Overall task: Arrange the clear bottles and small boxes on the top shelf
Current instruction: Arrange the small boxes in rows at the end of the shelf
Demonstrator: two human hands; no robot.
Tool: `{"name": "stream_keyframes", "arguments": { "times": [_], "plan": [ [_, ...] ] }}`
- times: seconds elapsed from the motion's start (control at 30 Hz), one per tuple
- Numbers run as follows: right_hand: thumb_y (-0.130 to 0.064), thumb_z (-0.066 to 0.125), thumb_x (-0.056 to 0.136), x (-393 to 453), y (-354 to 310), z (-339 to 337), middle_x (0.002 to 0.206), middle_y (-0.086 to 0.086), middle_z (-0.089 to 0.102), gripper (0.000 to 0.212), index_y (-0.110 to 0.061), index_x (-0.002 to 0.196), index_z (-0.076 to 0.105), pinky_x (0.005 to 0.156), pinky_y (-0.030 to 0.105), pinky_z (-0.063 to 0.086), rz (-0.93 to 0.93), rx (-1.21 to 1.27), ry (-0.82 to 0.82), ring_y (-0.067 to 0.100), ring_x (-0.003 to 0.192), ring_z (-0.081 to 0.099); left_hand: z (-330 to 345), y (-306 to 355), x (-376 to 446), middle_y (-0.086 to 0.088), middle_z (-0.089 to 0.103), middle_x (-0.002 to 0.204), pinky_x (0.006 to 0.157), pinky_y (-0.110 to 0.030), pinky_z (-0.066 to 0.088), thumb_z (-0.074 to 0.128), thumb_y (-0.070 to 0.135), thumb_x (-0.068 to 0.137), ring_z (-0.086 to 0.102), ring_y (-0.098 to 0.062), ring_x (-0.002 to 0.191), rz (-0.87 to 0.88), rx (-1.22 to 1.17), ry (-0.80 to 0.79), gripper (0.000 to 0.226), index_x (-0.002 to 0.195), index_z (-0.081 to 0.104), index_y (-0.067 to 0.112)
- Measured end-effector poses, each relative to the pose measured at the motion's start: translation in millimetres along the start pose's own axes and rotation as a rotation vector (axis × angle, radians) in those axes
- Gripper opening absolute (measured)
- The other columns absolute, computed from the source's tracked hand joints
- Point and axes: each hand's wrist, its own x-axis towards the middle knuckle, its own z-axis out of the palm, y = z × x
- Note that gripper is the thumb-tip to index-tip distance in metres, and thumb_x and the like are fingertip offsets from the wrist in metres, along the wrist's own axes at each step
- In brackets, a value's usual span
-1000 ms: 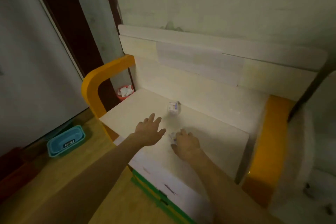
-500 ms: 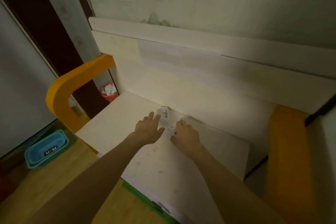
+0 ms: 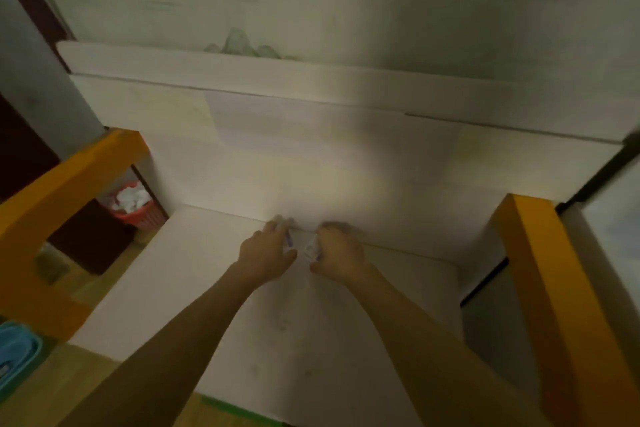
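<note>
While you are gripping a small box (image 3: 288, 240) in your left hand (image 3: 266, 256) and another item (image 3: 310, 248) in your right hand (image 3: 341, 253), both at the shelf's (image 3: 194, 288) back wall, you are best keeping them upright and side by side.

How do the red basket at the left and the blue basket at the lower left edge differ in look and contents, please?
The red basket sits far back beside the shelf, showing through the gap under the orange frame, and holds white crumpled material. The blue basket lies nearer the camera and is cut off by the picture's edge, so its contents cannot be told. Both stand low, on the floor.
</note>
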Motion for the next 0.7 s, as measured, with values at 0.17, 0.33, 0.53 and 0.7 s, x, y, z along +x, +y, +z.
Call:
{"name": "stream_keyframes", "arguments": {
  "times": [0.17,0.33,0.53,0.7],
  "plan": [
    [-0.033,0.086,0.064,8,-8,1,0.12,0.007,0.054,0.066,-0.012,0.117,0.053,0.081,0.031,0.047,0.068,-0.03,0.006,0.027,0.111,0.056,3,-15,11,-0.003,0.036,0.151,0.095,-0.04,0.048,0.06,0.064,0.079,0.05,-0.027,0.125,0.037,-0.031,-0.04,0.086,0.15,0.028,0.028],
    [-0.032,0.086,0.065,7,-16,2,0.125,0.008,0.051,0.074,-0.012,0.124,0.047,0.087,0.036,0.048,0.1,-0.041,0.019,0.029,0.116,0.054,1,-33,21,0.002,0.042,0.144,0.093,-0.043,0.05,0.065,0.07,0.068,0.05,-0.027,0.124,0.13,-0.001,-0.07,0.098,0.147,0.021,0.034],
    [-0.034,0.081,0.074,-15,-20,0,0.136,0.012,0.05,0.081,-0.01,0.138,0.039,0.097,0.038,0.045,0.158,-0.099,-0.08,0.03,0.125,0.05,-6,-41,18,0.003,0.048,0.141,0.09,-0.037,0.051,0.073,0.066,0.069,0.054,-0.024,0.12,0.193,-0.001,-0.054,0.097,0.146,0.025,0.03],
    [-0.052,0.082,0.066,-43,-11,-6,0.14,0.01,0.046,0.103,-0.014,0.146,0.03,0.101,0.039,0.044,0.219,-0.016,-0.078,0.029,0.126,0.049,-19,-25,2,0.0,0.054,0.136,0.092,-0.033,0.049,0.073,0.068,0.069,0.059,-0.023,0.116,0.122,-0.105,-0.051,0.097,0.145,0.033,0.024]
  ]
}}
